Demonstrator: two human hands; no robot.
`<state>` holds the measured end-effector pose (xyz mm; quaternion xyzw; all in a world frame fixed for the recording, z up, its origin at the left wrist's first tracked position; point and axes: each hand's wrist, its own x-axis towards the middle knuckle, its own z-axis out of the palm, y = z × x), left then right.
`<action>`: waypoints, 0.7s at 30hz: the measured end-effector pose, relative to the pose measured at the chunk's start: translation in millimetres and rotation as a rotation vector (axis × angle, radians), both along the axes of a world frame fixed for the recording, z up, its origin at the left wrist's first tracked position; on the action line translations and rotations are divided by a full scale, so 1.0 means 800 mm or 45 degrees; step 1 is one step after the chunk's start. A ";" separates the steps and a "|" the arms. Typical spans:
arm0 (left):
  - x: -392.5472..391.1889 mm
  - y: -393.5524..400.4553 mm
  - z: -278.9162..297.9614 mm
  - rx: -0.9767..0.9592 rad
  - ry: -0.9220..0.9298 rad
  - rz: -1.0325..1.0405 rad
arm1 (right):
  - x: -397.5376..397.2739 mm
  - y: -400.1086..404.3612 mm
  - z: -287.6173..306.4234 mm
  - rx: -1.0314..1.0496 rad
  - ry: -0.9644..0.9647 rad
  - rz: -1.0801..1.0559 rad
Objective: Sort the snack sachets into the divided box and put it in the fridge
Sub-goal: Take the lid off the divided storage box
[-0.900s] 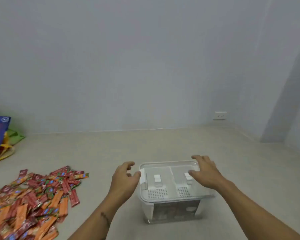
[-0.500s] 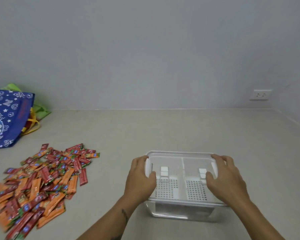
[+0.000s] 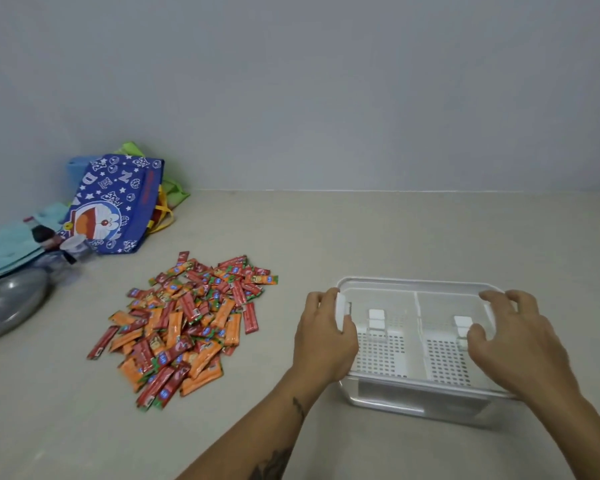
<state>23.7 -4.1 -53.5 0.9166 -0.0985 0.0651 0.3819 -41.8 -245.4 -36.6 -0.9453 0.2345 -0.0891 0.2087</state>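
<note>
The left hand (image 3: 326,336) and the right hand (image 3: 515,341) curl their fingers around the 2 short ends of the white box (image 3: 417,289) on the floor, likely to open it, and the snack sachets (image 3: 187,323) wait in a pile beside it.

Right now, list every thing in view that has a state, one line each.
Divided box: on the floor, lid on, both compartments without sachets.
Snack sachets: unsorted, in a loose heap on the floor.
Left hand: grips the box's left clasp.
Right hand: grips the box's right end.
Blue bag: leaning, by the wall.
</note>
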 end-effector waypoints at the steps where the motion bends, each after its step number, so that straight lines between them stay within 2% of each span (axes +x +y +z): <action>1: 0.005 0.014 0.001 0.018 -0.007 0.012 | 0.005 0.014 -0.001 0.000 0.000 0.005; 12: 0.083 0.130 -0.002 0.151 -0.201 0.018 | 0.047 0.133 0.002 0.178 -0.024 0.008; 18: 0.118 0.169 -0.003 0.110 -0.217 0.016 | 0.064 0.150 0.004 0.343 -0.159 0.123; 21: 0.132 0.178 -0.003 0.110 -0.211 0.023 | 0.068 0.161 -0.003 0.309 -0.259 0.195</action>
